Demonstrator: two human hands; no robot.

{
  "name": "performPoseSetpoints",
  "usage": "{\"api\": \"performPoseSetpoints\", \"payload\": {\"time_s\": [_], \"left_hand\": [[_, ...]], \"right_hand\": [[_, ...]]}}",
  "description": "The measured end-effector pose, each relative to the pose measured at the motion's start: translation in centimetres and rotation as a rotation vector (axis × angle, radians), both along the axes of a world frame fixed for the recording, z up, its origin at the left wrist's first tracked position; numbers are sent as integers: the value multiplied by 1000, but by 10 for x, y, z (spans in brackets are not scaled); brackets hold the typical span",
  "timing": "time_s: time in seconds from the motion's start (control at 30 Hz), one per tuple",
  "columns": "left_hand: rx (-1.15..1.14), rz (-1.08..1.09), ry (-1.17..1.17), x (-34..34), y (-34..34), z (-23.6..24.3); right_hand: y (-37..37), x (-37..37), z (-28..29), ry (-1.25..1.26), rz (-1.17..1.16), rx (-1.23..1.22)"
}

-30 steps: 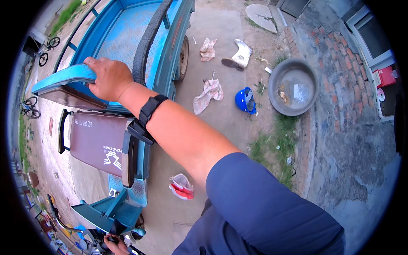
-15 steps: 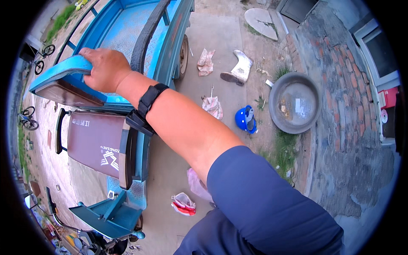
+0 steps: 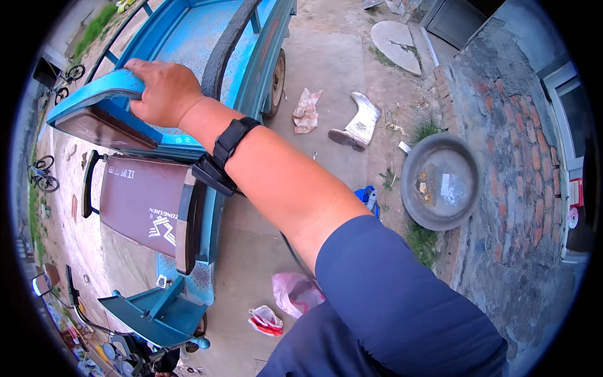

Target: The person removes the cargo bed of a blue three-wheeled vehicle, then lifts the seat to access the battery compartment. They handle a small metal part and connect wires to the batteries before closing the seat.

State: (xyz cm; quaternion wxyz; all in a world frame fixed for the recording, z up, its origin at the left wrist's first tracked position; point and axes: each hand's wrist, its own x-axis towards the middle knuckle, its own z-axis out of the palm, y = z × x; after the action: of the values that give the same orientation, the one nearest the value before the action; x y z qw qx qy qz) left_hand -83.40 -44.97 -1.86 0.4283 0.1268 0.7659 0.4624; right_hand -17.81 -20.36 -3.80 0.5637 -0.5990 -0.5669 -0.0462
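Note:
My right hand (image 3: 160, 94) is closed on the blue bar (image 3: 92, 95) atop the three-wheeled cargo vehicle's backrest, beside the open cargo bed (image 3: 195, 38). My right forearm, with a black wrist strap, crosses above the brown seat (image 3: 132, 213). At the very bottom edge, my left hand (image 3: 164, 374) is barely visible near the handlebar area (image 3: 119, 345); its fingers are too small and cut off to read.
On the ground lie a white boot (image 3: 358, 122), stained cloth (image 3: 306, 113), blue helmet (image 3: 367, 198), pink bag (image 3: 292, 292) and red-white item (image 3: 266, 322). A grey tub (image 3: 427, 176) sits by the brick wall (image 3: 515, 169). Bicycles (image 3: 44, 173) stand at left.
The boot, tub and other ground items have shifted down the view relative to the vehicle. The pink bag has appeared from behind my arm. My right hand still grips the bar.

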Motion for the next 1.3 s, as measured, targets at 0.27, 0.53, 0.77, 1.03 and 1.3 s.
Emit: {"api": "performPoseSetpoints", "payload": {"time_s": [0.27,0.53,0.77,1.03,1.3], "left_hand": [[-23,-53,99,140,43,32],[-29,-118,175,280,83,81],[2,-168,249,412,105,139],[-194,-34,214,453,107,168],[75,-32,125,596,82,244]], "right_hand": [[63,94,0,60,-76,13],[96,212,13,19,-127,-61],[114,317,42,8,-78,-21],[116,454,70,139,-134,68],[87,596,142,203,-194,-80]]}}
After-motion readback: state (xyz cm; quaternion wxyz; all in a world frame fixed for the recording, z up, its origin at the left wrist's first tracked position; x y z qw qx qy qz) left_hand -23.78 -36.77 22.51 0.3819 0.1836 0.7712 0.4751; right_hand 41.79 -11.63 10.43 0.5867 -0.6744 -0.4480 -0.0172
